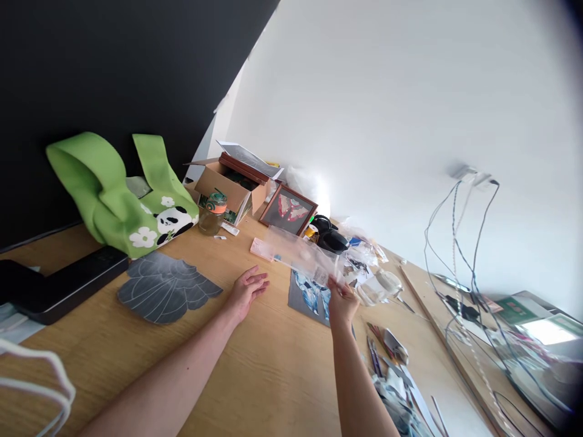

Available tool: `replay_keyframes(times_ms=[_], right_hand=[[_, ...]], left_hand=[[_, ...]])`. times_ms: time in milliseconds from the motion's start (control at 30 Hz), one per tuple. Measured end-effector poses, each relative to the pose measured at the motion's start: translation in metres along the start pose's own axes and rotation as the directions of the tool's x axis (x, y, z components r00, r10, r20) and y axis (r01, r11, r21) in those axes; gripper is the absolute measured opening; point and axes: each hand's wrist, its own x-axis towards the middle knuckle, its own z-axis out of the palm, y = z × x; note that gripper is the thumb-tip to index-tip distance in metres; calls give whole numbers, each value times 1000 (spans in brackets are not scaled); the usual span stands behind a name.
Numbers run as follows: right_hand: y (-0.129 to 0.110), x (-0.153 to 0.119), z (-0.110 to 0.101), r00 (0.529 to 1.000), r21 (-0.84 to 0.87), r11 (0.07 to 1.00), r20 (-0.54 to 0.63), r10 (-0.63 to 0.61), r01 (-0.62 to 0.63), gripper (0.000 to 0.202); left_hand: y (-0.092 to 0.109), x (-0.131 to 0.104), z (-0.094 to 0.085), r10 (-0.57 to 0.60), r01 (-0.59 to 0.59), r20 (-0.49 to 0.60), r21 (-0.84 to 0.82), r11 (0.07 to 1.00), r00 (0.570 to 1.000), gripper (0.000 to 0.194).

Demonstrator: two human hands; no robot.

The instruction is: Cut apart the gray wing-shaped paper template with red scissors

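Head camera shows a big white wall [387,109] at the top right. Below it is a wide wooden table [273,376], and a black panel [113,60] stands at the left. On the left side of the table sits a green bag [100,206] with 2 tall handles, a panda and white flowers. Farther back is an open cardboard box [234,194] with things in it. Near the green bag lies a gray sheet [166,288], flat on the wood, with a wavy edge and pale lines. A framed picture [288,208] of pink wings leans by the box.

The clear plastic bag [300,252] is out over the middle of the table, in front of the frame. A pink part [262,249] shows at its far end; I cannot tell if it is inside or not. A blue and white picture [314,297] lies just below the plastic. The right hand [344,303] pinches the near end of the plastic, thumb and fingers together on it. The left hand [248,291] has its fingers spread apart, between the gray sheet and the blue picture. Smaller things are a glass jar [210,223] with an orange band and, smallest, a yellow roll [311,231].
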Motion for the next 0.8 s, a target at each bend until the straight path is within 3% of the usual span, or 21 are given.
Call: replay_keyframes(times_ms=[800], right_hand=[[-22, 50, 4, 988, -76, 987, 79, -135, 141, 38]], left_hand=[[3, 0, 0, -8, 7, 12, 25, 1000, 1000, 55]])
